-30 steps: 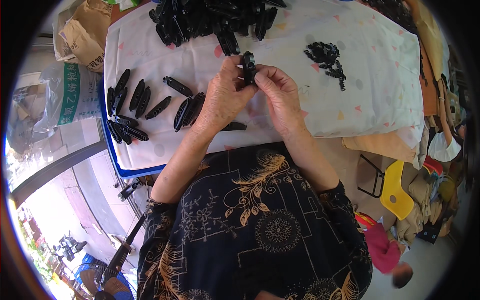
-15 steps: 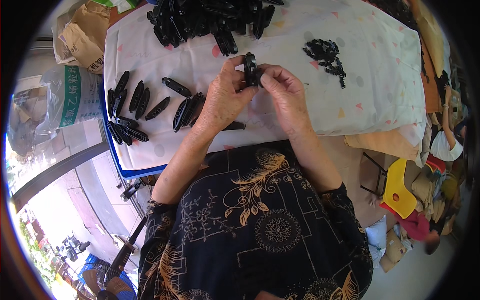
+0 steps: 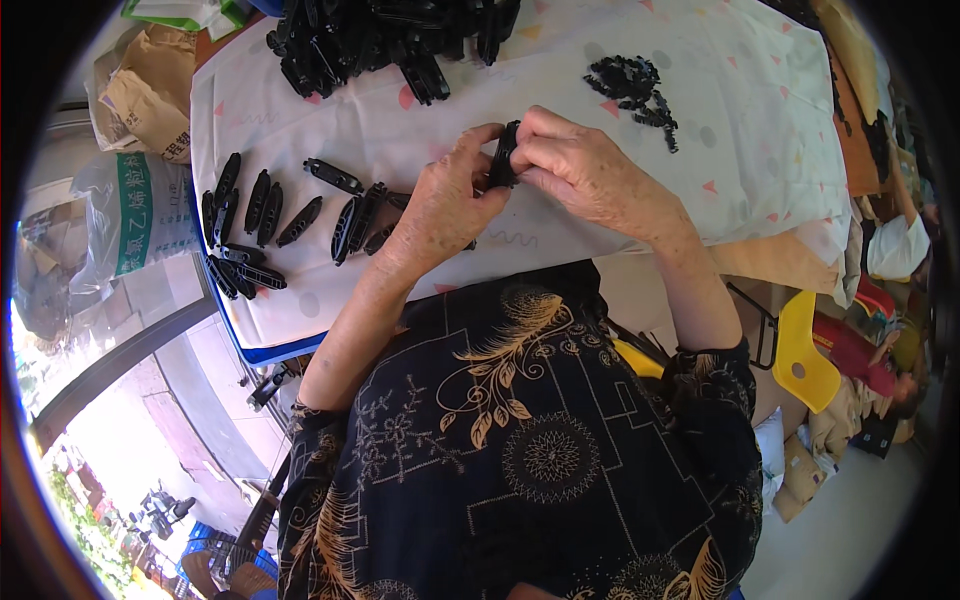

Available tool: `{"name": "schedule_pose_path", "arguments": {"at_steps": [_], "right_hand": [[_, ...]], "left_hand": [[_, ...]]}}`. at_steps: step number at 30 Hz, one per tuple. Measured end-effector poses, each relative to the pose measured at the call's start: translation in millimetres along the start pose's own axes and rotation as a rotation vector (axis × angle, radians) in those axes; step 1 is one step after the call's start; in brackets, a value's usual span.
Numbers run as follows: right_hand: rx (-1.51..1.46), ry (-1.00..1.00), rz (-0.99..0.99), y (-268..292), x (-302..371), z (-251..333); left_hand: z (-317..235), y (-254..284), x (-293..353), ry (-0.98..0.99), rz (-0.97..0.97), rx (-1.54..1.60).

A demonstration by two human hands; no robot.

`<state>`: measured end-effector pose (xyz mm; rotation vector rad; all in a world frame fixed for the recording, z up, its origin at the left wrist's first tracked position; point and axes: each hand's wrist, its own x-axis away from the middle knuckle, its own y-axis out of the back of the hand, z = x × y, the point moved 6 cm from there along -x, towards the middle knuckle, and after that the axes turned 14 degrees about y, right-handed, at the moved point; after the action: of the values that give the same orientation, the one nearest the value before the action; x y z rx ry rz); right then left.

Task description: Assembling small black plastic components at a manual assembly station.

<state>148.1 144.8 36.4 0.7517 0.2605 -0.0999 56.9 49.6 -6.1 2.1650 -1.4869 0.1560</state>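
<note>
Presently, the fingers of the left hand (image 3: 448,200) are closed on a narrow, elongated, glossy black part, apparently moulded plastic (image 3: 508,150), gripping it from its left side. The part stands nearly upright above a bench covered in white cloth with small coloured triangles (image 3: 770,190); its far end leans slightly right. The fingers of the right hand (image 3: 580,168) are bent against the part's right side. Whether they also pinch a smaller piece cannot be told.

Use the left hand as the fixture: thumb low, forefinger high, so that the body resists twisting. Apply right-hand pressure squarely against that support; an oblique push would probably roll so slim a part. If alignment is in doubt, turn the covered contact area into view before adding force.

Left of the left forearm, similar loose black parts (image 3: 333,176) lie on the cloth. Allow the forearm clearance from them. Beyond the hands lie a large tangled black heap (image 3: 400,45) and, farther right, a small pile of tiny black pieces (image 3: 625,80).
</note>
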Motion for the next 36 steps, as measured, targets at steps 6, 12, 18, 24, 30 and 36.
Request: {"name": "schedule_pose_path", "arguments": {"at_steps": [6, 12, 18, 24, 30, 36], "right_hand": [[0.004, 0.050, 0.058, -4, -4, -4], [-0.063, -0.055, -0.199, 2, 9, -17], [-0.730, -0.264, -0.504, -43, 32, -56], [-1.072, -0.252, -0.697, -40, 31, -39], [-0.804, -0.254, -0.753, -37, 36, -39], [-0.816, -0.360, -0.709, -47, 36, -37]], "left_hand": [[5, -6, 1, 0.046, 0.033, -0.010], [10, -15, -8, 0.033, 0.020, 0.182], [14, -20, -10, 0.095, 0.070, 0.400], [-2, -33, -15, -0.012, 0.142, 0.460], [-5, -39, -15, -0.039, 0.185, 0.444], [2, -37, -11, 0.003, 0.193, 0.490]]}}
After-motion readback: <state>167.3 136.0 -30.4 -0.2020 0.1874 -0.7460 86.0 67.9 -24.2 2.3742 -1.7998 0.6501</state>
